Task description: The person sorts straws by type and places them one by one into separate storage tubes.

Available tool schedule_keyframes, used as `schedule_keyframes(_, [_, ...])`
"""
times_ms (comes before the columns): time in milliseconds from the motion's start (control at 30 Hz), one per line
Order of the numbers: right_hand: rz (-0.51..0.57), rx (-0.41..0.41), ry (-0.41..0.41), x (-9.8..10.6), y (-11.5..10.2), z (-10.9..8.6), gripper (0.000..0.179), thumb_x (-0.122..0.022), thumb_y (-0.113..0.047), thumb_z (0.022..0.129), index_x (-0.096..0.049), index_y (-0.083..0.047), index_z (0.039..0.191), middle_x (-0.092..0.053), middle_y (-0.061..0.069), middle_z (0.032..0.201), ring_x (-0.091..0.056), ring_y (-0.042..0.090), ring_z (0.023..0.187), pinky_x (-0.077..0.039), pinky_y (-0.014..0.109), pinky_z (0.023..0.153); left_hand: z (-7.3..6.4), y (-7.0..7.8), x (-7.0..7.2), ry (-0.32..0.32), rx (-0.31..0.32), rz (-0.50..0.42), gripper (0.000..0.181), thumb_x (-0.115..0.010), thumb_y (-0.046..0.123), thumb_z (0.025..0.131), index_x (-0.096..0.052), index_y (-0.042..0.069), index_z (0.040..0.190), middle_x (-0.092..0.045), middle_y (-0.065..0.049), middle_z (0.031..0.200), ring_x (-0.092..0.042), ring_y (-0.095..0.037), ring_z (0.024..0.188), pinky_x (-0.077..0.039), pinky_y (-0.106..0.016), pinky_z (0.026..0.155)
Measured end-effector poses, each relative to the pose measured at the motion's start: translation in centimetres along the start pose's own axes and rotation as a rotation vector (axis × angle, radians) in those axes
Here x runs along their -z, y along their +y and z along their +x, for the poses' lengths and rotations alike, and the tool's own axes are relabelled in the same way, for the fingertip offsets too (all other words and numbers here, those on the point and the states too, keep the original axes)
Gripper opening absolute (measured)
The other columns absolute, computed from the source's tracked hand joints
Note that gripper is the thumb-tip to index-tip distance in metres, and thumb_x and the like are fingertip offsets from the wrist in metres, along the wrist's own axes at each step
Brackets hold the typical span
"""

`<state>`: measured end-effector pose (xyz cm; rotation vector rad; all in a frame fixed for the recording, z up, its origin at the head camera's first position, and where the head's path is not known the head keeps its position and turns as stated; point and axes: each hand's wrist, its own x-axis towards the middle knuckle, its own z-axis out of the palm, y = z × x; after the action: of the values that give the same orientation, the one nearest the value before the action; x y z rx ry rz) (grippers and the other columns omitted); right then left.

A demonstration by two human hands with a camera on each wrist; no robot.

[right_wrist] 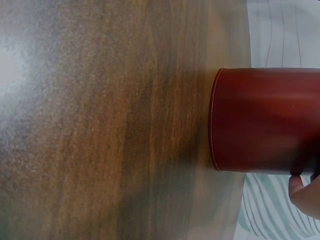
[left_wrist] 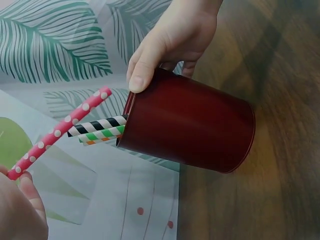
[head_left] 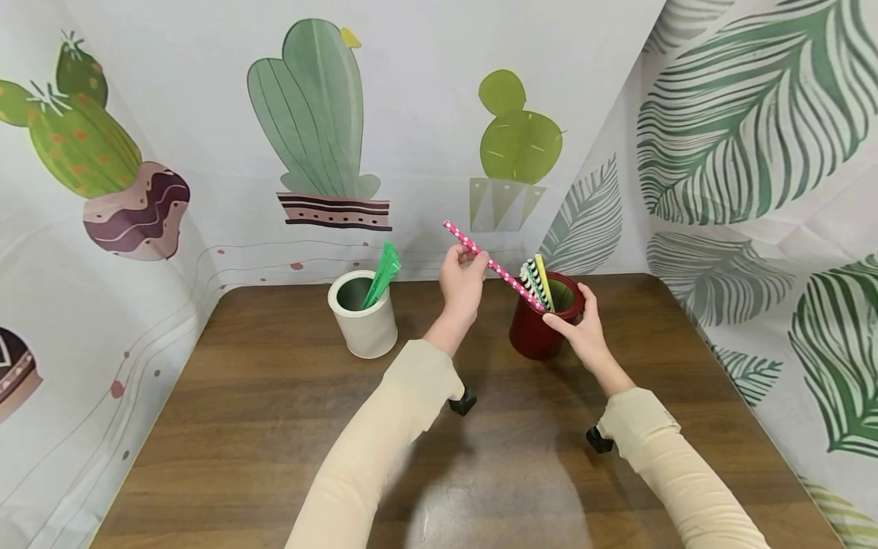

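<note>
My left hand (head_left: pixel 463 284) pinches a pink paper straw with white dots (head_left: pixel 504 276) between thumb and fingers. The straw slants down to the right, and its lower end is outside the dark red cup (head_left: pixel 530 335), close to the mouth in the left wrist view. My right hand (head_left: pixel 588 333) grips the cup at its rim, thumb at the front and fingers on the right side. The cup stands upright on the table. Several striped straws stick out of it, among them a black-and-white one (left_wrist: pixel 97 125), a green-and-white one (left_wrist: pixel 102 134) and a yellow one (head_left: pixel 543 276).
A cream cup (head_left: pixel 370 334) stands left of my left hand, with a shiny green wrapped item (head_left: pixel 382 273) leaning out of it. The brown wooden table (head_left: pixel 274 427) ends at a printed cloth (head_left: pixel 425 114) behind both cups.
</note>
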<state>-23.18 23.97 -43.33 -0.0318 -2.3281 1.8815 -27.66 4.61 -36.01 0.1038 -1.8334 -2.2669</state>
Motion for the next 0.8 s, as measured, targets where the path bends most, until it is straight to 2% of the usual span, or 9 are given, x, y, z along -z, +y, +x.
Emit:
schedule_keyframes(100, [-0.003,-0.001,-0.002,0.0,0.0,0.0,0.08,-0.062,-0.008,0.08,-0.008,-0.006,0.139,-0.028,0.015,0.135,-0.037,0.015,0.113,-0.035,0.005,0.08,0.0,0.1,-0.3,0.012,-0.022,0.024,0.015,-0.06,0.009,0.081,-0.055,0.002,0.093,-0.049,0.002,0.082,-0.052,-0.008,0.059,-0.043,-0.018,0.056])
schedule_keyframes(167, [0.0,0.0,-0.003,0.0,0.0,0.0,0.08,-0.062,-0.008,0.08,-0.008,-0.006,0.139,-0.028,0.015,0.135,-0.037,0.014,0.112,-0.035,0.006,0.08,0.0,0.1,-0.6,0.016,-0.035,0.053,0.015,-0.061,0.01,0.081,-0.055,0.002,0.093,-0.05,0.001,0.083,-0.056,-0.015,0.063,-0.042,-0.019,0.056])
schedule_keyframes(300, [0.013,0.008,0.003,0.0,0.0,0.1,0.079,-0.062,-0.006,0.079,-0.009,-0.005,0.138,-0.029,0.015,0.135,-0.039,0.012,0.11,-0.036,0.006,0.079,0.0,-0.1,-1.1,0.004,-0.061,0.121,0.014,-0.061,0.011,0.081,-0.056,0.003,0.092,-0.055,-0.004,0.086,-0.06,-0.016,0.07,-0.042,-0.02,0.058])
schedule_keyframes(400, [0.021,0.015,0.006,0.0,0.0,0.1,0.079,-0.062,-0.005,0.079,-0.009,-0.004,0.138,-0.029,0.015,0.134,-0.039,0.012,0.109,-0.036,0.005,0.078,-0.2,-0.2,-1.5,-0.022,-0.073,0.17,0.014,-0.06,0.012,0.082,-0.056,0.004,0.092,-0.058,-0.007,0.09,-0.062,-0.014,0.073,-0.044,-0.021,0.06])
schedule_keyframes(567, [0.019,0.011,0.005,0.0,0.0,0.1,0.079,-0.062,-0.005,0.079,-0.009,-0.005,0.138,-0.029,0.015,0.134,-0.038,0.012,0.109,-0.037,0.005,0.077,-0.7,-0.4,-2.0,-0.064,-0.088,0.26,0.014,-0.059,0.012,0.082,-0.057,0.003,0.093,-0.062,-0.009,0.092,-0.064,-0.017,0.082,-0.049,-0.022,0.065])
schedule_keyframes(800, [0.009,0.01,0.01,-0.1,0.0,0.1,0.079,-0.062,-0.005,0.079,-0.01,-0.004,0.138,-0.03,0.015,0.133,-0.038,0.013,0.109,-0.036,0.007,0.079,-1.1,-1.5,-2.6,-0.124,-0.128,0.378,0.018,-0.057,0.015,0.083,-0.061,0.003,0.096,-0.065,-0.009,0.093,-0.065,-0.017,0.086,-0.05,-0.02,0.07])
